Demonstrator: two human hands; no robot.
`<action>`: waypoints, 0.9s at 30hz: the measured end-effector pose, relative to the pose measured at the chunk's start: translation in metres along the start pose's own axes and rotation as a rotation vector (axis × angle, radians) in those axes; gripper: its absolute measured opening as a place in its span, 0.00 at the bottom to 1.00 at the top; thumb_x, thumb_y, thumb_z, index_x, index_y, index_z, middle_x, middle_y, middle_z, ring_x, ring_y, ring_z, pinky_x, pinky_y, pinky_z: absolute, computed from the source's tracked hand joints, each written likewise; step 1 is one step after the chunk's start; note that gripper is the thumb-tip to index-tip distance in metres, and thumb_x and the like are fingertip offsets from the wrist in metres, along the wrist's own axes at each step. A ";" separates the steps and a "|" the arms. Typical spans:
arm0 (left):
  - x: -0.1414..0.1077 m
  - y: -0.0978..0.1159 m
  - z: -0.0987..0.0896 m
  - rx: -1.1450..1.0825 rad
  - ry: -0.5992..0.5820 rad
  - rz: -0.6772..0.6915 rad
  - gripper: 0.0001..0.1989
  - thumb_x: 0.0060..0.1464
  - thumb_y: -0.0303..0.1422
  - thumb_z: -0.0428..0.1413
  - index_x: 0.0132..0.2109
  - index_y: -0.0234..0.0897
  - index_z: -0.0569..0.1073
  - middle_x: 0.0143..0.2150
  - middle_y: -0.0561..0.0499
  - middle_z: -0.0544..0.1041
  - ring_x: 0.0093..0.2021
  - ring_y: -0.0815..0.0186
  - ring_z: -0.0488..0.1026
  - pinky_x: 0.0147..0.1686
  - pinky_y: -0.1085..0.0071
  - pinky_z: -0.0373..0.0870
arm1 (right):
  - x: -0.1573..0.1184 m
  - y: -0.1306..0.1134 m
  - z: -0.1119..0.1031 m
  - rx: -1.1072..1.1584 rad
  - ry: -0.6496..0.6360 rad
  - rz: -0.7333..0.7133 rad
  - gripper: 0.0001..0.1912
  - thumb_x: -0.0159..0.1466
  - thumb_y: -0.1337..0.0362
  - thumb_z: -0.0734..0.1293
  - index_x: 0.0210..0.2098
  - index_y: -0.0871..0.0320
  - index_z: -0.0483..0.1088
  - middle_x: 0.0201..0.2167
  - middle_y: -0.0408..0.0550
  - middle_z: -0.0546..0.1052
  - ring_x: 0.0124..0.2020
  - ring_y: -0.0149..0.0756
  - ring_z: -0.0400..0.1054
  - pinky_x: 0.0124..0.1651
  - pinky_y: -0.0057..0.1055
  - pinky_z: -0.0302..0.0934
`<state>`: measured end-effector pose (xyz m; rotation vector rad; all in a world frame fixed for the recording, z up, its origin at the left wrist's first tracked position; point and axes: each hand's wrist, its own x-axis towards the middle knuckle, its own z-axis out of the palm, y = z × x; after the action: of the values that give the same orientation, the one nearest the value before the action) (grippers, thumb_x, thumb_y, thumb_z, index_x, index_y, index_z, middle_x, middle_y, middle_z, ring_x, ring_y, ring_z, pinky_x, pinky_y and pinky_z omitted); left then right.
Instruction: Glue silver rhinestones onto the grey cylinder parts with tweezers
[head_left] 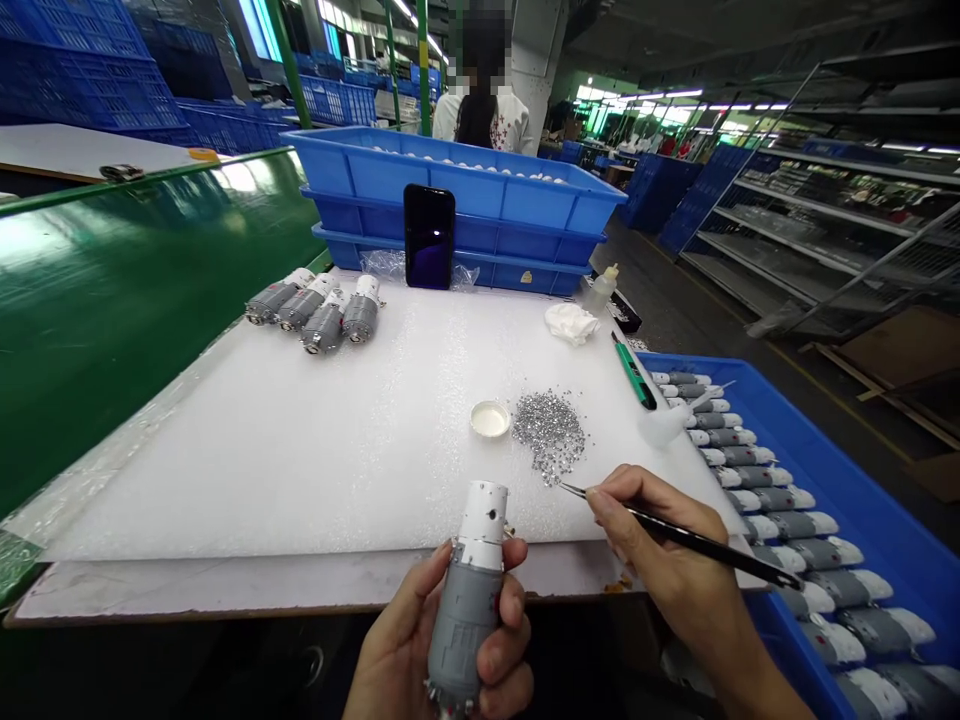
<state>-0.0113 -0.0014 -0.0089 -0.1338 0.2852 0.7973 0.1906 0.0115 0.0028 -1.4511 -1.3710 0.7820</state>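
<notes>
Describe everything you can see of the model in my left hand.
The model has a rounded grey body and a narrower white cylinder with a small dark hole near its end. It looks like hard plastic, with panel lines on the grey and small bits jutting from its bottom. It leans slightly, white end up and away from you, at the table's near edge. Your left hand wraps the grey part, hiding some of it.

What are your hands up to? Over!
Left hand: gripping grey-and-white spacecraft model. Right hand: black tweezers, tips by silvery pieces. Small round dish beside them. Over.
</notes>
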 end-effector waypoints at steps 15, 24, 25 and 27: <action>0.000 0.000 0.002 0.245 0.038 -0.127 0.20 0.58 0.40 0.58 0.42 0.21 0.79 0.23 0.48 0.74 0.15 0.78 0.62 0.11 0.84 0.58 | 0.012 -0.024 0.004 0.037 -0.253 -0.480 0.04 0.64 0.71 0.70 0.39 0.58 0.72 0.28 0.44 0.72 0.28 0.31 0.66 0.29 0.28 0.60; 0.002 0.000 0.004 0.291 0.086 -0.136 0.20 0.60 0.42 0.56 0.42 0.24 0.80 0.21 0.48 0.74 0.15 0.77 0.62 0.13 0.84 0.60 | 0.016 -0.027 0.003 -0.027 -0.292 -0.545 0.04 0.65 0.72 0.69 0.39 0.58 0.72 0.28 0.45 0.74 0.29 0.33 0.68 0.29 0.30 0.62; 0.001 0.000 0.004 0.294 0.087 -0.137 0.21 0.61 0.42 0.55 0.41 0.24 0.80 0.21 0.48 0.74 0.15 0.77 0.62 0.13 0.84 0.59 | 0.016 -0.027 0.004 -0.029 -0.291 -0.546 0.04 0.65 0.72 0.69 0.39 0.59 0.72 0.28 0.45 0.74 0.28 0.33 0.68 0.29 0.30 0.62; 0.001 0.000 0.004 0.303 0.093 -0.141 0.21 0.62 0.42 0.53 0.41 0.24 0.79 0.21 0.48 0.74 0.14 0.77 0.62 0.13 0.84 0.59 | 0.016 -0.027 0.004 -0.030 -0.289 -0.552 0.03 0.64 0.72 0.69 0.38 0.59 0.72 0.28 0.45 0.74 0.28 0.32 0.68 0.29 0.29 0.62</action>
<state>-0.0102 0.0001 -0.0051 0.0931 0.4760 0.6011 0.1798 0.0258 0.0290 -0.9255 -1.8970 0.6198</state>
